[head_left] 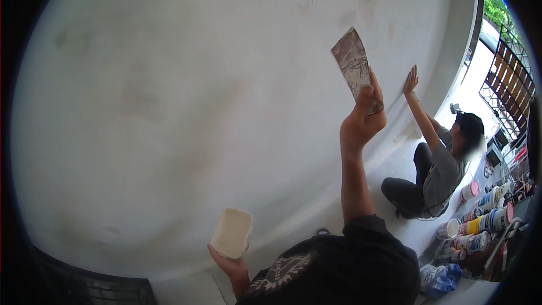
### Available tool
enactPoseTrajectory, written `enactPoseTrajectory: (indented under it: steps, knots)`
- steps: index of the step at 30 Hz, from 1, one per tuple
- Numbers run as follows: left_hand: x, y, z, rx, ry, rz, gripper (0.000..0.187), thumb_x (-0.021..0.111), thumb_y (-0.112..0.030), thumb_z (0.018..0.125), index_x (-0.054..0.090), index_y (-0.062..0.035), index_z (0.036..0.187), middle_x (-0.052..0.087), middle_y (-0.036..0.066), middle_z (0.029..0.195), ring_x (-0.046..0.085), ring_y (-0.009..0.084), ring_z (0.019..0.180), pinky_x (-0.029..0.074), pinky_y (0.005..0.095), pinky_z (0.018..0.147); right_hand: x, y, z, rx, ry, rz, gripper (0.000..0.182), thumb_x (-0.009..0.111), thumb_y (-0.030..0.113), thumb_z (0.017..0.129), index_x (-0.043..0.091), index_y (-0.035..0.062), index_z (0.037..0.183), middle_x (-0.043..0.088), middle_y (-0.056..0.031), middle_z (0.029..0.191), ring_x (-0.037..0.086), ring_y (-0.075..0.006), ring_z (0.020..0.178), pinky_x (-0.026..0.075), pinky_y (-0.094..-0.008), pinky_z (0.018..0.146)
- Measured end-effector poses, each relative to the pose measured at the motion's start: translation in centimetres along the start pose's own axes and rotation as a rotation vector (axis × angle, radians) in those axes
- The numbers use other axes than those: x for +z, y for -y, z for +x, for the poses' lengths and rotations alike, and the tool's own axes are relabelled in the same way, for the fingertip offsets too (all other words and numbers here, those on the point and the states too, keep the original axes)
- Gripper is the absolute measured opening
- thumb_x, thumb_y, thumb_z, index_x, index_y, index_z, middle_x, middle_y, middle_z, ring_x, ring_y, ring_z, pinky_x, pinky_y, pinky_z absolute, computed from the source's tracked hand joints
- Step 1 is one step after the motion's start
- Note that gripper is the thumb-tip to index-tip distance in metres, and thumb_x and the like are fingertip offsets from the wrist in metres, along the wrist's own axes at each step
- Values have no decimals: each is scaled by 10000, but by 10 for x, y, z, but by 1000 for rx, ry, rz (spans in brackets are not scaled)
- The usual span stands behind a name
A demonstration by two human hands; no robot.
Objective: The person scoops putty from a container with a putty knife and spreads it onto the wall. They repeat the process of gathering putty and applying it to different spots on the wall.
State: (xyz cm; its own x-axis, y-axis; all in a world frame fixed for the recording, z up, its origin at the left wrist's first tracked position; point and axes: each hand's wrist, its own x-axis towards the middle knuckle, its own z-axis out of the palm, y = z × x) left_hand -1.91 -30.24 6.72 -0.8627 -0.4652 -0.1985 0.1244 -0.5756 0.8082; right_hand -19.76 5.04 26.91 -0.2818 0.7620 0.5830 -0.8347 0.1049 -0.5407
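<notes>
My right hand (366, 114) is raised in front of the pale wall (169, 79), its fingers closed round the lower end of a thin, flat, grey-brown blade (351, 61). Dark streaks and pale smears mark the blade's face, and its wide end points up and slightly left. Lower and to the left, my left hand (230, 265) grips a shallow cream-coloured tray (248, 229) from below. The tray is tilted toward me, its pale inside showing. Brownish and grey patches spread over the wall behind both hands.
To the right, a co-worker (440, 175) squats with a hand (411, 81) against the wall. Several paint buckets (449, 229) and a blue plastic bag (445, 280) crowd the floor at lower right. A slatted gate (510, 82) stands beyond; a dark grille (107, 291) is at lower left.
</notes>
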Motion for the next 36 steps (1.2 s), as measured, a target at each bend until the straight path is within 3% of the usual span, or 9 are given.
enactPoseTrajectory:
  steps: [2, 3, 10, 11, 23, 25, 30, 35, 36]
  knots:
    - [9, 20, 0, 14, -14, -1, 626, 322, -573, 982, 441, -97, 1370, 553, 87, 1294, 573, 293, 1147, 519, 502, 791, -4, -23, 17, -606, 2, -410, 290, 540, -36, 924, 607, -85, 1202, 653, -167, 1116, 628, -230, 962, 522, -311, 797]
    - [12, 27, 0, 12, -38, -14, 626, 323, -576, 981, 442, -99, 1369, 555, 87, 1292, 575, 295, 1144, 520, 500, 789, -2, -32, 21, -629, 38, -466, 265, 506, 33, 976, 617, -73, 1191, 639, -182, 1148, 628, -276, 1039, 509, -354, 901]
    - [30, 56, -12, 65, -143, -78, 637, 328, -585, 977, 440, -98, 1371, 561, 94, 1292, 585, 299, 1132, 528, 500, 766, 39, -86, 53, -1022, 144, -467, 277, 556, -51, 897, 633, -79, 1161, 631, -180, 1163, 584, -302, 1083, 510, -355, 875]
    - [29, 52, -13, 71, -149, -80, 637, 328, -585, 977, 440, -98, 1371, 561, 94, 1292, 585, 299, 1132, 528, 500, 766, 51, -89, 55, -1038, 152, -407, 380, 617, -107, 729, 645, -89, 1108, 611, -182, 1212, 583, -298, 1045, 456, -379, 839]
    - [46, 54, -10, 148, -152, 73, 646, 329, -599, 968, 443, -112, 1376, 562, 78, 1302, 586, 301, 1137, 520, 507, 749, 39, -90, 52, -893, 453, -524, 358, 684, -14, 741, 670, -9, 1099, 662, -138, 1165, 610, -265, 1099, 449, -401, 937]
    - [56, 44, -14, 69, -100, -53, 603, 272, -500, 1029, 425, -31, 1377, 504, 117, 1346, 495, 269, 1249, 397, 415, 1054, 31, -80, 57, -883, 466, -517, 344, 681, -20, 748, 671, -6, 1092, 670, -134, 1146, 622, -268, 1078, 453, -404, 932]
    - [47, 56, -12, 40, -77, -64, 607, 280, -509, 1022, 433, -39, 1375, 516, 115, 1338, 496, 270, 1249, 399, 418, 1046, 32, -62, 78, -1027, 372, -413, 371, 682, -34, 701, 669, -4, 1070, 676, -125, 1124, 629, -259, 1056, 473, -399, 917]
    - [34, 76, -16, 46, -88, -76, 605, 283, -507, 1020, 435, -42, 1375, 522, 113, 1333, 508, 275, 1233, 427, 433, 1016, 17, -69, 56, -974, 586, -439, 384, 722, 5, 685, 668, 5, 1065, 682, -119, 1080, 630, -256, 1057, 491, -402, 911]
    - [34, 79, -18, 56, -89, -49, 613, 304, -540, 1000, 442, -73, 1373, 545, 93, 1315, 550, 283, 1182, 477, 471, 885, 8, -64, 54, -981, 588, -428, 384, 722, 5, 685, 668, 5, 1065, 682, -119, 1080, 630, -256, 1057, 491, -402, 911]
